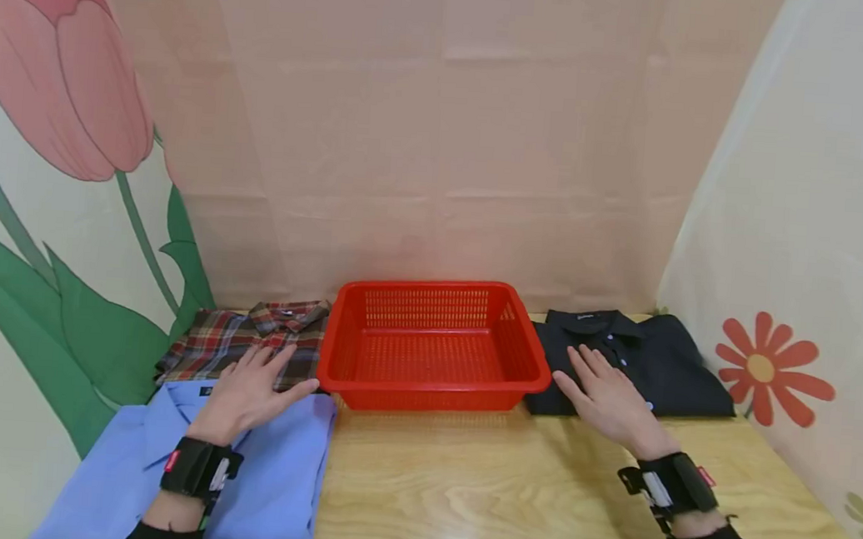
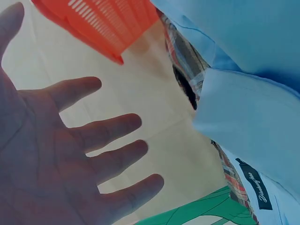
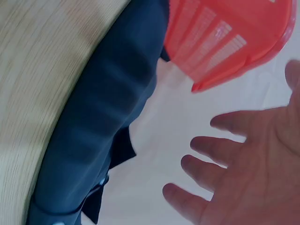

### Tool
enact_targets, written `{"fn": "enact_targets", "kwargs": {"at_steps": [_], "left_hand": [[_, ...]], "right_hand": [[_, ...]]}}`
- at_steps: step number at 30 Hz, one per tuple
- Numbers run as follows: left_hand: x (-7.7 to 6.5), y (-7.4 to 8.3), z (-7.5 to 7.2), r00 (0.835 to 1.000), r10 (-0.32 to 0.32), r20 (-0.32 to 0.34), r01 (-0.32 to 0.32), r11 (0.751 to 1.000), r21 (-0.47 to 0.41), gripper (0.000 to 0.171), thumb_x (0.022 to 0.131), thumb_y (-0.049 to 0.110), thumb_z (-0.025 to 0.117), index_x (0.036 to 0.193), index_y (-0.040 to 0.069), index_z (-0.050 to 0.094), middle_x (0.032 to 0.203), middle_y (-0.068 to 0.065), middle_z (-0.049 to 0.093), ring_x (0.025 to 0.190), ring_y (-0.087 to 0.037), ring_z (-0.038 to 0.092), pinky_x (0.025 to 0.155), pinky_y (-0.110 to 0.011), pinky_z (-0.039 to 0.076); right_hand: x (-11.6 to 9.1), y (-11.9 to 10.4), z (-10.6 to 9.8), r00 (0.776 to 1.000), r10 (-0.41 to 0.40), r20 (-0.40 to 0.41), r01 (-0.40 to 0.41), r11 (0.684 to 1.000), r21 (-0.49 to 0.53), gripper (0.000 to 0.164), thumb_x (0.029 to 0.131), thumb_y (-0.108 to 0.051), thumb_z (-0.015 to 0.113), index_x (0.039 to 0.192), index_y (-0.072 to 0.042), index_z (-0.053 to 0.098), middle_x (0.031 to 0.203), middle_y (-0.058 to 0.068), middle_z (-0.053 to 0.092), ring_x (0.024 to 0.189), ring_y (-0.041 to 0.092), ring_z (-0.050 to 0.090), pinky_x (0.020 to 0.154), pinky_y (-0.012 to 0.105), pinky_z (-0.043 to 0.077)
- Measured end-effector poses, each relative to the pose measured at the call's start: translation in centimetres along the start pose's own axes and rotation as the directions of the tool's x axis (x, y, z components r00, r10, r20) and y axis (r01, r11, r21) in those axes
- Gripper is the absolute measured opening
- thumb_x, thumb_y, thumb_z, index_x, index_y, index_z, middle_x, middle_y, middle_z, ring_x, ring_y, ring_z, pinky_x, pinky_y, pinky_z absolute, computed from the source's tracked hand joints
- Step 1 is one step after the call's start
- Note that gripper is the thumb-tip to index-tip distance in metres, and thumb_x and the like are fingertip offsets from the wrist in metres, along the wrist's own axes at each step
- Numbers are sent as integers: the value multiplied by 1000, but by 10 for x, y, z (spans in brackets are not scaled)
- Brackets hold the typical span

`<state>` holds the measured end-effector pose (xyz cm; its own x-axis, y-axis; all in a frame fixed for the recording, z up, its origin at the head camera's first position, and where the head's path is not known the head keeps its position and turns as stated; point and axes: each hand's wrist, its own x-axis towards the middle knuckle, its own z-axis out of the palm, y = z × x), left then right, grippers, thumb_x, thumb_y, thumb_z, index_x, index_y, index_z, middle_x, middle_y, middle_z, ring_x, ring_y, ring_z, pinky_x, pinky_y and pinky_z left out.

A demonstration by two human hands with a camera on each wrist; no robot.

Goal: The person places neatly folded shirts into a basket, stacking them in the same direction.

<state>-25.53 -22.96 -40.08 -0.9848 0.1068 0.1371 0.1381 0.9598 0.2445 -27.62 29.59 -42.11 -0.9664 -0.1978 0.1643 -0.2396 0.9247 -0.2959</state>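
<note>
My left hand (image 1: 246, 394) hovers over a folded light blue shirt (image 1: 278, 476), fingers spread and holding nothing. Its fingertips overlap a folded plaid shirt (image 1: 208, 342) in the head view. In the left wrist view the blue shirt's collar (image 2: 248, 103) and a dark label (image 2: 255, 183) show close by. My right hand (image 1: 610, 399), also spread and bare of any object, is above a folded dark navy shirt (image 1: 680, 370). Between the hands stands a red plastic basket (image 1: 430, 392) with slotted walls, nothing inside it.
The light wooden table (image 1: 416, 486) carries everything. A plain beige sheet (image 1: 441, 136) hangs behind the basket. White cloth walls with a printed tulip (image 1: 62, 68) and a red flower (image 1: 760, 368) flank the table at left and right.
</note>
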Motion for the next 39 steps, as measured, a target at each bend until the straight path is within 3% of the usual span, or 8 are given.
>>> {"fn": "enact_targets", "kwargs": {"at_steps": [4, 7, 14, 22, 26, 33, 39], "left_hand": [[-3, 0, -1, 1000, 17, -18, -17, 1000, 1, 95, 86, 81, 38, 150, 11, 41, 141, -28, 49, 127, -50, 46, 97, -71, 38], [-5, -2, -1, 1000, 12, -15, -12, 1000, -5, 95, 87, 81, 34, 148, 10, 44, 138, -28, 52, 121, -49, 52, 92, -68, 43], [-10, -12, -4, 1000, -30, -8, 29, 999, -34, 87, 94, 74, 29, 145, 6, 48, 137, -28, 54, 120, -48, 55, 89, -65, 47], [-16, -27, -11, 996, -41, 75, 49, 992, -113, 88, 98, 68, 19, 144, -3, 44, 139, -27, 53, 126, -48, 50, 100, -64, 40], [-20, -35, -14, 992, -55, 111, 67, 992, -109, 91, 98, 70, 18, 144, -4, 43, 138, -29, 53, 124, -50, 50, 98, -64, 40], [-28, -51, -20, 992, -78, 101, 87, 992, -93, 89, 100, 66, 18, 142, -8, 44, 133, -33, 55, 118, -52, 53, 91, -64, 44], [-36, -62, -22, 995, -70, 78, 76, 993, -86, 82, 101, 62, 25, 141, -7, 45, 131, -32, 56, 114, -50, 56, 88, -60, 46]], "right_hand": [[2, -11, 1, 995, -57, -83, 57, 998, -1, 72, 103, -54, 35, 148, 2, 38, 153, 28, 34, 141, 49, 29, 111, 66, 24], [7, -21, 2, 989, -92, -113, 90, 996, -25, 69, 103, -52, 36, 148, -1, 40, 153, 25, 37, 143, 45, 29, 113, 64, 25], [16, -55, 9, 971, -176, -161, 167, 984, -67, 59, 99, -43, 53, 144, -6, 49, 149, 18, 47, 141, 39, 36, 113, 61, 29], [25, -97, 17, 936, -300, -184, 289, 954, -82, 59, 97, -50, 54, 141, -11, 55, 143, 13, 54, 139, 33, 44, 110, 56, 37], [27, -112, 23, 916, -354, -188, 342, 935, -94, 57, 97, -49, 54, 140, -11, 56, 142, 13, 56, 138, 31, 45, 111, 52, 37], [30, -137, 36, 875, -428, -227, 422, 903, -79, 49, 93, -40, 64, 135, -15, 61, 134, 10, 62, 127, 29, 56, 105, 48, 46], [33, -155, 50, 823, -507, -256, 493, 861, -124, 48, 90, -37, 70, 132, -14, 63, 129, 8, 66, 118, 25, 63, 98, 43, 52]]}}
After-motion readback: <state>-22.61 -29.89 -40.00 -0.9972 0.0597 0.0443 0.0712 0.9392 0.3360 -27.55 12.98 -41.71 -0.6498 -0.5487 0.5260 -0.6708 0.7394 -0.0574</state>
